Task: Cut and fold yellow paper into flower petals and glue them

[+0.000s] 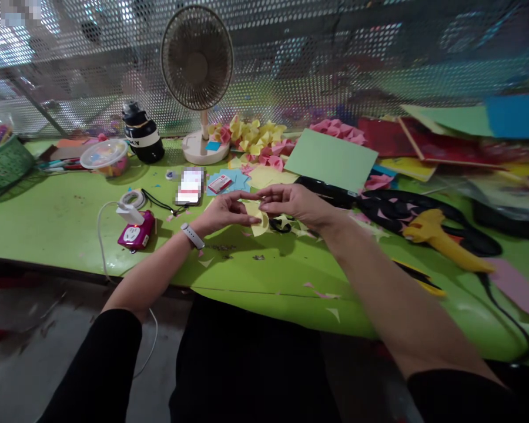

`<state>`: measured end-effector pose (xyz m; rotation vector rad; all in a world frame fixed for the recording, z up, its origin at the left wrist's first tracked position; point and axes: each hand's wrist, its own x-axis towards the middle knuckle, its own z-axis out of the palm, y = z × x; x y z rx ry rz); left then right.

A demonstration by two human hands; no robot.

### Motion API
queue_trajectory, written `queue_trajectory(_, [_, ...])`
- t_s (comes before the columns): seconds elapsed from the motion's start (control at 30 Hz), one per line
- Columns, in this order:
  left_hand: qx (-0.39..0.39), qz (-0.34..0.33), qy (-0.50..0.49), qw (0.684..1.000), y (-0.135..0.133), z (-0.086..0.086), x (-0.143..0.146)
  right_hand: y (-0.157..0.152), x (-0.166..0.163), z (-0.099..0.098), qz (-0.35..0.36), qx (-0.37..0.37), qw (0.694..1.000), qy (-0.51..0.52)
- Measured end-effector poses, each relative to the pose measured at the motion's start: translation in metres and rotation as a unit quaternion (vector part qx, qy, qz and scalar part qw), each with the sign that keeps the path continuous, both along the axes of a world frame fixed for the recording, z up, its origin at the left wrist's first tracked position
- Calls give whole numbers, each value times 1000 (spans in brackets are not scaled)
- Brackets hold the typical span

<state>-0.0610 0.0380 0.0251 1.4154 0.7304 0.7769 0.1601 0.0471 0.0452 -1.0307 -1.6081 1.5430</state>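
Observation:
My left hand and my right hand meet over the middle of the green table. Both pinch a small yellow paper piece between their fingertips, just above the table top. A white band sits on my left wrist. Black scissors lie right under the paper, partly hidden by my right hand. Small paper scraps lie scattered on the table in front of my hands.
A desk fan stands at the back, with yellow and pink folded paper flowers beside it. A yellow glue gun lies at right; coloured paper sheets behind. A pink power socket, tape roll, black bottle, plastic tub and green basket stand left.

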Motion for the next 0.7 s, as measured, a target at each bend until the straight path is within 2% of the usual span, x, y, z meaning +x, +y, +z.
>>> queue_trajectory(0.1, [-19, 46, -22, 999, 2, -4, 2, 1, -7, -4, -80, 23, 996, 24])
queue_trajectory(0.23, [20, 110, -48, 993, 3, -11, 5, -1, -18, -10, -153, 57, 986, 43])
queue_trajectory(0.4, [18, 152, -83, 985, 5, -13, 5, -4, -23, -13, -148, 69, 986, 39])
queue_trajectory(0.7, [-42, 134, -158, 977, 10, -17, 2, -4, -20, -7, -133, 69, 988, 46])
